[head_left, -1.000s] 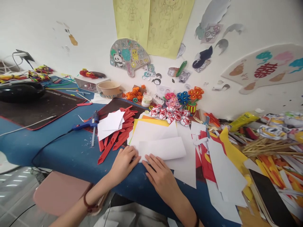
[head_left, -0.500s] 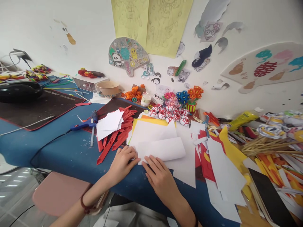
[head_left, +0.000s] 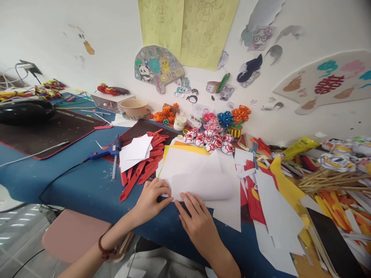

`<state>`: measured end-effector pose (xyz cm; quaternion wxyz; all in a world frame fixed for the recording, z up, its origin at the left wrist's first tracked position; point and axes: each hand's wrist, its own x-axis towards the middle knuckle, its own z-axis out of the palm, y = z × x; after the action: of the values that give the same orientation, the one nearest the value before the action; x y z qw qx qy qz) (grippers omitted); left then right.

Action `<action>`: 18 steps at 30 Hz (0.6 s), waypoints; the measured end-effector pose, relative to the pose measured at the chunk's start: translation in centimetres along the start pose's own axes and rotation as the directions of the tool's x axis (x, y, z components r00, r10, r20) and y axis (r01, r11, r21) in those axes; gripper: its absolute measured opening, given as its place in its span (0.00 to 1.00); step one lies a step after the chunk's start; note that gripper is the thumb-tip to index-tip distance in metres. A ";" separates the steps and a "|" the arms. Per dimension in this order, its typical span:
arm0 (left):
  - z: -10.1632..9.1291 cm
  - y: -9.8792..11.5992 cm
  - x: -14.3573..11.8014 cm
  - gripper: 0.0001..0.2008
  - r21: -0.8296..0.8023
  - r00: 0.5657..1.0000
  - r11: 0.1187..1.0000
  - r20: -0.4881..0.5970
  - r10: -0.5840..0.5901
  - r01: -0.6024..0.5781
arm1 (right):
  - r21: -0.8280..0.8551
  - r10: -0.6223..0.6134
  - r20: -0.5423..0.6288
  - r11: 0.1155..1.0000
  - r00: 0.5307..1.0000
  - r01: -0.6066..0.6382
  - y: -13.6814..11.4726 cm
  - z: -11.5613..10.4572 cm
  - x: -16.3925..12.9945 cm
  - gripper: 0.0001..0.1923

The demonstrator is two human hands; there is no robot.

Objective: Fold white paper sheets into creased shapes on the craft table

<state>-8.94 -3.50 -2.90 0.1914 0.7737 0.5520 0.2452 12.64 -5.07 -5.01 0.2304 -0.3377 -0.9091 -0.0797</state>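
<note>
A white sheet of paper (head_left: 203, 187) lies folded over on itself at the table's front edge, its fold towards me. My left hand (head_left: 152, 199) has its fingers bent and thumb close to them, pinching the sheet's near left corner. My right hand (head_left: 198, 224) rests with fingers stretched out, the tips on the folded near edge. Beneath and behind are more white paper and a yellow sheet (head_left: 166, 151). Left of the stack, small white paper pieces (head_left: 135, 148) lie on red folded paper strips (head_left: 131, 187).
A blue glue gun (head_left: 106, 151) with its cord lies to the left. Red-and-white paper flowers (head_left: 210, 141) and small bouquets (head_left: 226, 119) stand at the back. On the right are white paper offcuts (head_left: 278, 208), a phone (head_left: 333, 243) and wooden sticks (head_left: 321, 179).
The folded flap has come down flatter and nearer to me. My right hand has slid slightly right along the edge; my left hand keeps its place at the corner.
</note>
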 end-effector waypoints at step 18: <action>-1.0 -1.7 7.1 0.11 -0.095 0.988 0.984 -0.043 0.150 -0.153 | 0.013 0.114 0.056 0.993 0.992 -0.115 1.2 -0.1 2.9 0.21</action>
<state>-8.90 3.77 -1.84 0.2001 0.7985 0.4821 0.2999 11.55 -2.50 -3.61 0.2121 -0.3897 -0.8948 -0.0494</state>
